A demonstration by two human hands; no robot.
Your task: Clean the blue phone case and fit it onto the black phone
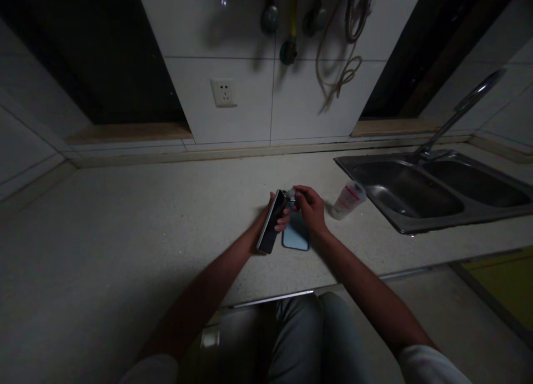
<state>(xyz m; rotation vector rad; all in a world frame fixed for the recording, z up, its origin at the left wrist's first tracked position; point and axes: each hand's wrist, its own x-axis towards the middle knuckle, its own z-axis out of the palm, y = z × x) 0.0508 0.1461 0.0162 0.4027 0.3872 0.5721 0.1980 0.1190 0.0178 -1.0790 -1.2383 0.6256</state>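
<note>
Your left hand [265,220] grips a black smartphone [270,223] tilted up on its edge, fingers [283,223] curled round it; your right hand [310,207] pinches a small pale item [290,194], too small to identify, at the phone's top end; a light-blue phone [296,234] lies flat on the speckled countertop [125,217] beneath; a white-and-red plastic bottle [348,199] lies beside the steel double sink [366,175].

Pale item [290,194] at the right fingers [300,197], too small to tell
</note>
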